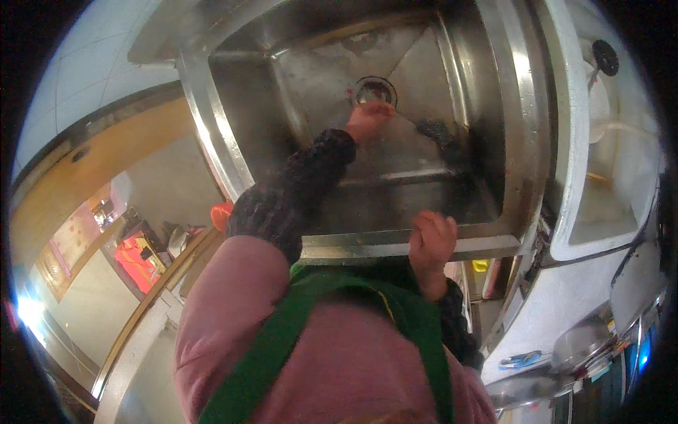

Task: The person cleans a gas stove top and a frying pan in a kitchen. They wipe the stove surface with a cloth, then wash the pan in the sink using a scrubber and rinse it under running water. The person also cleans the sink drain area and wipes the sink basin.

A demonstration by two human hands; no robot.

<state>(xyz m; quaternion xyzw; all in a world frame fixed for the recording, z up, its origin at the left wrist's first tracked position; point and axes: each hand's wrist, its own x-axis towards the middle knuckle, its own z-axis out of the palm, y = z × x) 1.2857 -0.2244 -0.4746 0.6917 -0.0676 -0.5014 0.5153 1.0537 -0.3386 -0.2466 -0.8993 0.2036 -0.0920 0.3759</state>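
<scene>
My left hand (pixel 371 120) reaches down into a metal sink (pixel 325 78), its fingers drawn together at the near edge of the round drain (pixel 376 88). Whatever those fingers pinch, if anything, I cannot make out. Small reddish bits show in and beside the drain. Over the sink's front rim hangs my right hand (pixel 433 244), its fingers curled in and nothing visible in them. Dark textured sleeve covers (pixel 293 191) wrap both forearms. Right of the left hand, a dark patch lies on the sink floor; I cannot tell if it is a reflection.
A white basin (pixel 600 212) adjoins the sink on the right. Beyond it are metal bowls (pixel 583 343) and a blue-handled tool (pixel 520 360). On the left stand a wooden-edged ledge (pixel 106 145) and a red package (pixel 138 261). Something orange (pixel 221 214) sits near my left elbow.
</scene>
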